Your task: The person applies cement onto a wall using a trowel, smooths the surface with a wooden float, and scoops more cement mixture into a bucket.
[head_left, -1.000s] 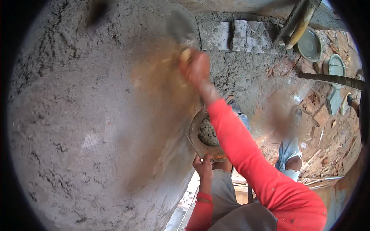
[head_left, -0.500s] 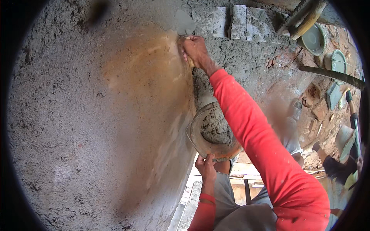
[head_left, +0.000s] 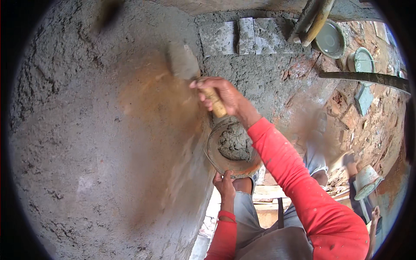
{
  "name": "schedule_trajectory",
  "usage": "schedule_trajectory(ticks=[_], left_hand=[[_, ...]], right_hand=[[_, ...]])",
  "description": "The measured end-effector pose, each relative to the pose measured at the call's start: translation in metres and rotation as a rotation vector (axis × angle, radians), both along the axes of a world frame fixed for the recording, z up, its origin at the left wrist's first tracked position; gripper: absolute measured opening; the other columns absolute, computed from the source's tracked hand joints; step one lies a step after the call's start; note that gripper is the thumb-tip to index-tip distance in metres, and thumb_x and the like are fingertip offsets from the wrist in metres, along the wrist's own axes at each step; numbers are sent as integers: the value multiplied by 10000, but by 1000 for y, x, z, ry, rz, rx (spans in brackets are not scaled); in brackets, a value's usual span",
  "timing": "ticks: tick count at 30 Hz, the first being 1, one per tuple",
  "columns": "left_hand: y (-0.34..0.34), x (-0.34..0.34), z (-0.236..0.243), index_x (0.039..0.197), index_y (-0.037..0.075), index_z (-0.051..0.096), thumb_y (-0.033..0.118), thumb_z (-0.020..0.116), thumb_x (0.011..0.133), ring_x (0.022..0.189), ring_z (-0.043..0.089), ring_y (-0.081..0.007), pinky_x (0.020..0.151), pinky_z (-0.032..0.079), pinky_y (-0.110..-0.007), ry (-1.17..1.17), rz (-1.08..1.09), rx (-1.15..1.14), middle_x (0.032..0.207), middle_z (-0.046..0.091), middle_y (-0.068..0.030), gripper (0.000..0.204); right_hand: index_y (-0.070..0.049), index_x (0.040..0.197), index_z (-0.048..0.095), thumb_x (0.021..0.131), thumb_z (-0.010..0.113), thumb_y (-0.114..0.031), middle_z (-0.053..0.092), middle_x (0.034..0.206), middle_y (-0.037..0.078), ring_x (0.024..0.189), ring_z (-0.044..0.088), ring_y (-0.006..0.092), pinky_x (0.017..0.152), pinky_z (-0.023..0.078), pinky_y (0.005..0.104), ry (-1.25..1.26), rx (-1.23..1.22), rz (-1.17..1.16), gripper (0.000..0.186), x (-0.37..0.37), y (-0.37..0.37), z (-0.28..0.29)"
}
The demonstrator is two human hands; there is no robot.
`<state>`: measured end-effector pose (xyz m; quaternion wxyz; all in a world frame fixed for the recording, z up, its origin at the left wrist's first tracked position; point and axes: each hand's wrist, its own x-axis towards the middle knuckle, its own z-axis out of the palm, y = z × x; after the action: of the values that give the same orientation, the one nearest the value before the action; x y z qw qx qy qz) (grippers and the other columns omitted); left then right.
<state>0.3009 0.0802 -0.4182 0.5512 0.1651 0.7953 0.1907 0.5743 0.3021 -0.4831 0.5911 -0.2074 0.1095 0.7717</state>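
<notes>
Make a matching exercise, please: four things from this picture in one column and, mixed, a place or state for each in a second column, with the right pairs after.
Things:
1. trowel
2. pan of mortar
3. right hand
4. left hand

Places or states:
A. grips the pan's lower rim
B. closed around a wooden handle
C. grey blade raised against the plastered wall
D. round, held beside the wall, with a grey wet lump inside

Pairs: 1-C, 2-D, 3-B, 4-A
</notes>
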Motion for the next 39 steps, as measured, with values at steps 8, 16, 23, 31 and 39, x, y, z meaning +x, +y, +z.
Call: schedule_trajectory(ticks=[8,16,23,31,39], left_hand=[[18,-18,-15,1097,46,712,48,678,814,802,614,-92,646,492,-253,138,-169,24,967,695,15,285],[16,-9,-26,1068,-28,675,38,686,827,790,589,-87,710,495,-259,108,-185,128,943,693,-10,251],[38,9,-9,918,-51,672,77,678,813,804,591,-117,740,502,-335,248,-459,157,875,726,-62,166],[72,117,61,932,-23,684,63,686,762,749,620,-216,738,510,-358,249,-907,368,900,688,-122,191],[81,198,94,989,-36,707,1,658,793,806,558,-86,721,476,-246,107,-1006,659,1010,662,-56,205]], right_hand=[[-8,787,639,885,657,-86,607,628,72,488,571,152,428,454,301,-1026,-774,-706,126,76,6,-68],[-31,940,689,919,679,-175,716,810,41,659,590,153,608,483,305,-1717,-209,-138,146,3,72,-113],[-50,870,659,913,635,-220,675,720,165,712,688,380,651,528,468,-1762,48,822,177,61,-182,46],[27,1085,585,847,614,-79,673,914,207,732,706,345,645,558,436,-2261,454,1159,262,43,-224,66],[-34,1112,559,829,671,-159,675,897,243,757,709,410,694,558,505,-2136,281,1103,329,128,-248,131]])
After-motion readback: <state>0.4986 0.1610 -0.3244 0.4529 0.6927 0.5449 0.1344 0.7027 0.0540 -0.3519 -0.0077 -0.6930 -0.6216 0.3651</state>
